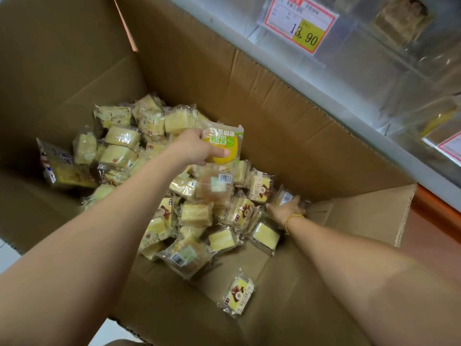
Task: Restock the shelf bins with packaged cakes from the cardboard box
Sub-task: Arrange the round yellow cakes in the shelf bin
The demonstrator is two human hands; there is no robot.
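Observation:
A large open cardboard box point(287, 101) holds a heap of several clear-wrapped yellow packaged cakes point(194, 216). My left hand point(197, 148) grips a round yellow cake in a green-and-white wrapper point(224, 143), lifted a little above the heap at the box's middle. My right hand point(287, 208), with a gold bead bracelet at the wrist, reaches down into the heap near the box's right corner, fingers among the packets by a small wrapped cake point(284, 196); its grasp is hidden. One single packet point(239, 295) lies apart on the box floor in front.
Clear plastic shelf bins point(374, 71) stand just behind the box at top right, with a red-framed price tag point(299, 23) reading 13.90 and a second tag point(451, 146) at the right edge. Box flaps rise at the left and back. An orange shelf edge point(434, 203) runs at right.

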